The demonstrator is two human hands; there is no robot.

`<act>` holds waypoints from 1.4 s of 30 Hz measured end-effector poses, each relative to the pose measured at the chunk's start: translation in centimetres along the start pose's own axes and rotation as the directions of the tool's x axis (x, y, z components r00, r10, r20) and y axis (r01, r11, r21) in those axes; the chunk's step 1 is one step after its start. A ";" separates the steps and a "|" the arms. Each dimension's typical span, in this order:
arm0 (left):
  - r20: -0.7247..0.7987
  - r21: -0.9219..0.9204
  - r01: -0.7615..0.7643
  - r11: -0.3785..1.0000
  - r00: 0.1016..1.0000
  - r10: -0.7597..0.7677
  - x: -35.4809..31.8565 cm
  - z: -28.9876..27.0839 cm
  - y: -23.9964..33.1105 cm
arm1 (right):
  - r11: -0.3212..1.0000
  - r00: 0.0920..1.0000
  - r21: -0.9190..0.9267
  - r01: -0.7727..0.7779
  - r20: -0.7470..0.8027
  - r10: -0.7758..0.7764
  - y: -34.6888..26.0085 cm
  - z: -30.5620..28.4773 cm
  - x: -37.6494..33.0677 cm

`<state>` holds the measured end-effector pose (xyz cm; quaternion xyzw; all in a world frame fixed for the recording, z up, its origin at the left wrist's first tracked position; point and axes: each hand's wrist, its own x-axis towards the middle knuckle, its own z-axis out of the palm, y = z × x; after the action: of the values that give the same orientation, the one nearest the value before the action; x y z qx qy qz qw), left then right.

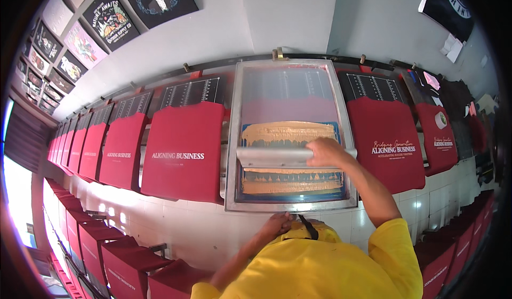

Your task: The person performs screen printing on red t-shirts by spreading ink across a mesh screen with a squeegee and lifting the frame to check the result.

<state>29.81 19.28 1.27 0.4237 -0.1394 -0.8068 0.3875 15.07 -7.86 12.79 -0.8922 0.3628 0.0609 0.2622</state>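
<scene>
Red shirts (184,150) crowd both sides of the screen frame (290,207); only its mesh lies open

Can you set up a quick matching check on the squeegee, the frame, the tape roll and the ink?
Things:
1. squeegee
2. screen frame
3. tape roll
4. ink

Descriptions:
A. golden, smeared across the mesh
B. lying on a red shirt far right
C. under the right hand
D. near edge touched by the left hand

Pairs: 1-C, 2-D, 3-B, 4-A
</scene>
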 end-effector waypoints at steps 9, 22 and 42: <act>-0.010 0.186 -0.005 0.983 1.000 0.007 -0.7 0.0 0.1 | 0.935 0.939 -0.354 0.040 -0.306 -0.156 -4.9 10.2 -9.3; 0.316 0.883 0.007 -0.469 0.732 0.604 -4.8 -4.1 13.0 | 0.978 0.914 -0.193 0.077 -0.377 -0.146 -4.2 9.1 -10.4; 0.339 0.898 0.037 -0.439 0.580 0.741 -4.7 -5.8 8.7 | 0.970 0.837 -0.234 -0.070 -0.543 -0.070 0.2 12.8 -15.6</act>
<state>40.37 17.65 5.30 0.6441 -0.7381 -0.0121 0.2002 4.61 8.18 6.47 -0.8975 0.4122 -0.1526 0.0358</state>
